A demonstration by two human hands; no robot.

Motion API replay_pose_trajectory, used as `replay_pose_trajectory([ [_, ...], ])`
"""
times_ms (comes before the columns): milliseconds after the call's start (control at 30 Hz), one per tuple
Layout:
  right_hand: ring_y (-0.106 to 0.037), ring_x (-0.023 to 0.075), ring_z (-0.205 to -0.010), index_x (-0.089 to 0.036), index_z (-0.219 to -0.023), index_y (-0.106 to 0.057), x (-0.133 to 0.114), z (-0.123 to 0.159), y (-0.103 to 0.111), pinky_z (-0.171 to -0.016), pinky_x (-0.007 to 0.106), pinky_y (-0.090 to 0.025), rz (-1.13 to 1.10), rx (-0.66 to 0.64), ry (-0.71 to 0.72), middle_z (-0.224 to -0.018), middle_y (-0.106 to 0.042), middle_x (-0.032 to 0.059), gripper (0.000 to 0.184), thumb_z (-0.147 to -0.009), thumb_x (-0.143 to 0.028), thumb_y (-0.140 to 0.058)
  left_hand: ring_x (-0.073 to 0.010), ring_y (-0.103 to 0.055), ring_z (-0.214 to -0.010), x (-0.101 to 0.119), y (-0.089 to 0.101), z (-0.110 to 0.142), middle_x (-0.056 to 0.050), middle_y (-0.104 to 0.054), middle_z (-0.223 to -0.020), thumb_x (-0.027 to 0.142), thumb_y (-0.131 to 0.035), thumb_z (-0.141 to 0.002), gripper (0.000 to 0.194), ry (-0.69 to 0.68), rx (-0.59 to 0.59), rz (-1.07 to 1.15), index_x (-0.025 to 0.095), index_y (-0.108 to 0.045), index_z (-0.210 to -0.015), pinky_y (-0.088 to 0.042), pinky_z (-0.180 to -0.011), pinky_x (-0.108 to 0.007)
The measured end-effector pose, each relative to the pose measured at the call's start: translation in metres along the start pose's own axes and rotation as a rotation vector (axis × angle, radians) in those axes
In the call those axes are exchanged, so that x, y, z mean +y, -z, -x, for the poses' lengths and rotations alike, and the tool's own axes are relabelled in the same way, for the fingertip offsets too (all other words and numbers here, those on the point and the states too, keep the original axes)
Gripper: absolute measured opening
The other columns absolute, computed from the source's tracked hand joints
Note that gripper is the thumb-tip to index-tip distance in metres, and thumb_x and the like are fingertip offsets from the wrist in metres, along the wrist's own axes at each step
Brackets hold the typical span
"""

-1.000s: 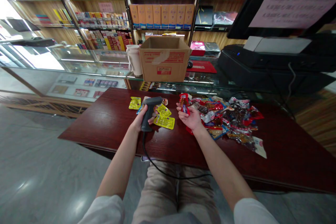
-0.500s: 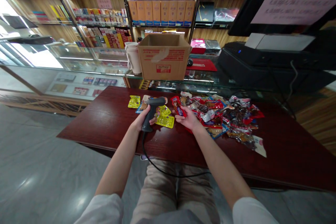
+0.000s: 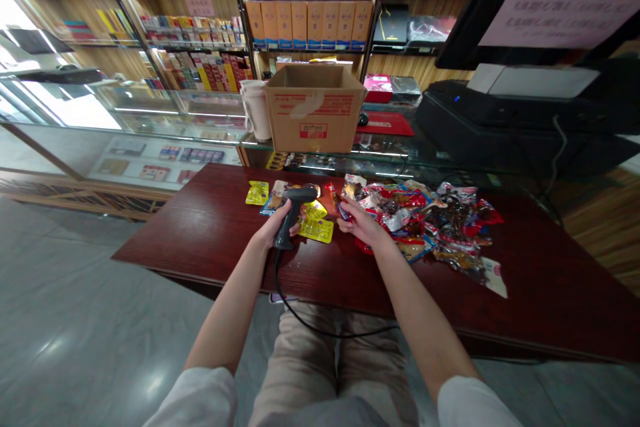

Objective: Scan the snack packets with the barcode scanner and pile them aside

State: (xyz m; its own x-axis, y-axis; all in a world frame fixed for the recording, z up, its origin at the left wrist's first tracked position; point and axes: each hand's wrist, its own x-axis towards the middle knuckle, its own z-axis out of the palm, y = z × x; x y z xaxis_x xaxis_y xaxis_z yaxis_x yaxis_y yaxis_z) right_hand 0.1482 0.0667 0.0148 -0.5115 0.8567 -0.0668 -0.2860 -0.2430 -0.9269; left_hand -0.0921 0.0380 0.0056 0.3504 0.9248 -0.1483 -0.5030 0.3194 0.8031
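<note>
Gripping a dark-grey pistol-shaped scanner (image 3: 289,219), my left hand (image 3: 270,231) sits left. My right hand (image 3: 364,224) pinches a red plastic packet (image 3: 334,199).

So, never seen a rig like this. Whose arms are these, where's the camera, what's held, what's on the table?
No machine here: these are one person's bare arms, seen by a camera worn on that person's head, looking forward and down. The left grip holds a dark corded handheld scanner. The right grip holds a red packet, tilted so little of its face shows. On the dark red table lie yellow packets near the scanner and a mixed pile of packets on the right. Behind, a cardboard box stands on a glass counter.
</note>
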Motion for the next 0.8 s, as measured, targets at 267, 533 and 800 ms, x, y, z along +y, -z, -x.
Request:
replay_pose_trajectory([
  [267, -0.056, 0.0335, -0.106, -0.018, -0.131, -0.053, -0.061, 0.021, 0.056, -0.09, 0.05, -0.043, 1.314, 0.878, 0.273, -0.122, -0.055, 0.0196, 0.055, -0.08, -0.034, -0.061, -0.0063, -0.045, -0.039, 0.001, 0.005, -0.002, -0.006, -0.066, -0.078, 0.057, -0.056, -0.087, 0.049, -0.008, 0.071, -0.004, 0.012, -0.061, -0.105, -0.038, -0.037, -0.021],
  [533, -0.037, 0.0429, -0.127, -0.007, -0.127, -0.054, -0.062, 0.035, 0.085, -0.102, 0.067, -0.023, 1.686, 1.02, 0.208, -0.134, -0.047, 0.0279, 0.05, -0.082, -0.028, -0.057, -0.0046, -0.043, -0.038, 0.015, 0.005, 0.006, -0.006, -0.067, -0.081, 0.058, -0.054, -0.088, 0.049, -0.08, 0.105, 0.044, 0.012, -0.062, -0.1, -0.036, -0.035, -0.019],
  [800, -0.054, 0.0312, -0.11, -0.016, -0.119, -0.063, -0.016, -0.002, -0.016, -0.098, 0.045, -0.038, 1.664, 0.373, 0.206, -0.117, -0.063, 0.0159, 0.043, -0.088, -0.046, -0.054, -0.0056, -0.043, -0.038, 0.024, 0.009, 0.015, -0.006, -0.066, -0.079, 0.056, -0.049, -0.092, 0.049, -0.1, 0.12, 0.065, 0.01, -0.062, -0.105, -0.037, -0.036, -0.02],
])
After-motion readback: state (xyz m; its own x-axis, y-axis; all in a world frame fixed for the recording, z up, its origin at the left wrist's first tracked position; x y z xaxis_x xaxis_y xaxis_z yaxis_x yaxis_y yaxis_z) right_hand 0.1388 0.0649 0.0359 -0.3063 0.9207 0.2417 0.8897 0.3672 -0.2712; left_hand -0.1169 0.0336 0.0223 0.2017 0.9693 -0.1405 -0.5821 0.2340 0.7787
